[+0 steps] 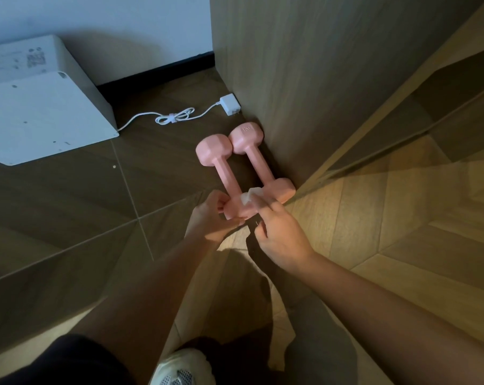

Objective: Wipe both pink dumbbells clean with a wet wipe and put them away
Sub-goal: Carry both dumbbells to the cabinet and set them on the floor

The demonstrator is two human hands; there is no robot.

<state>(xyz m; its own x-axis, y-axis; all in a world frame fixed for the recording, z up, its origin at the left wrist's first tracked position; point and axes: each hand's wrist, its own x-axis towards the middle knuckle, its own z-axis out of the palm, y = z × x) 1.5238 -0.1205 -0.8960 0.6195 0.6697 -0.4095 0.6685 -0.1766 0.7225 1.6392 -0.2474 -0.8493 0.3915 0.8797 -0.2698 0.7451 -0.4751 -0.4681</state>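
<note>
My left hand (211,215) grips the outer dumbbell (224,170) by its near head; right hand (279,234) pinches the wipe (250,197) onto it. Shaft runs away from me along the floor; second dumbbell (252,154) alongside, against the panel (318,93)

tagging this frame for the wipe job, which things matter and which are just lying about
In the job: left dumbbell, right dumbbell, wet wipe, left hand, right hand.
Lying about: white charger, white appliance, shoe.
</note>
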